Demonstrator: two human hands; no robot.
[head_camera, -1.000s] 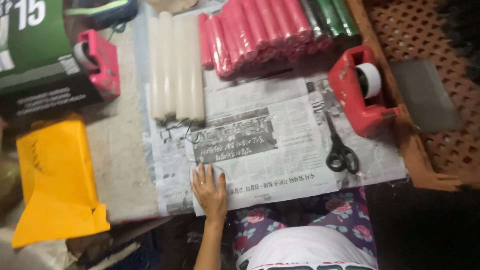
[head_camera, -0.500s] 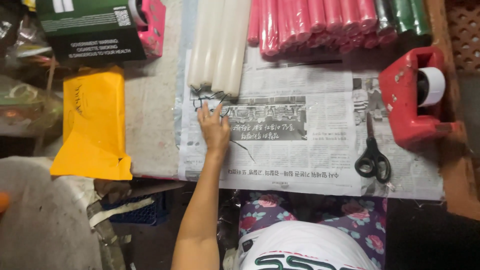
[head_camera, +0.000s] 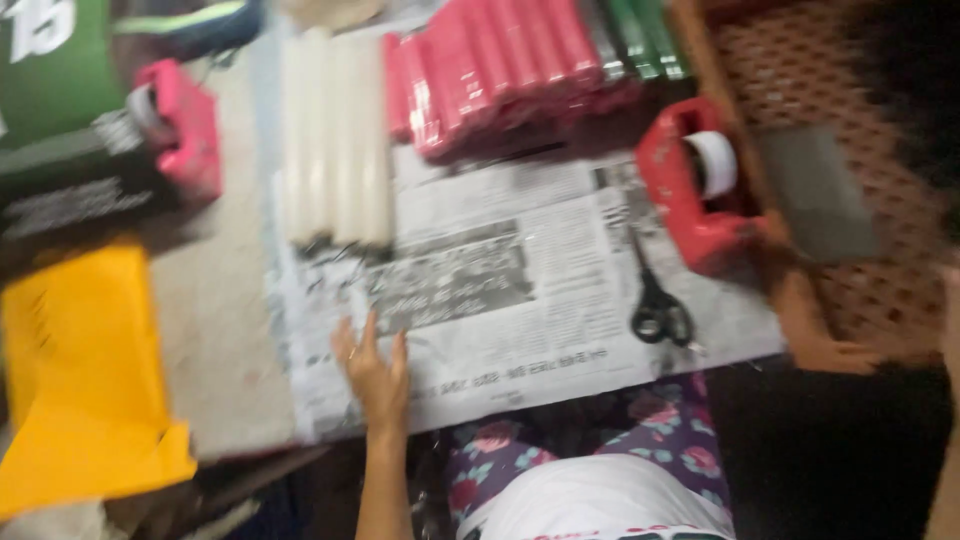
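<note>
Nearest, left hand (head_camera: 375, 375) flat on the newspaper sheet (head_camera: 520, 300), fingers spread apart, gripping nothing; right hand out of view. Picture blurred. Looks like the paper being smoothed and steadied at its near left corner, a preparing step by the look of it. Right of that, black scissors (head_camera: 658, 308) lying on the same sheet, well apart from the hand. Farther right, red tape dispenser (head_camera: 695, 195). Far left, white candles (head_camera: 335, 140) side by side, ends touching the sheet's far edge; beside them, red candles (head_camera: 500, 70). Next move probably calls for a reach far and left to the white candles, lifting cleanly without dragging the paper.
</note>
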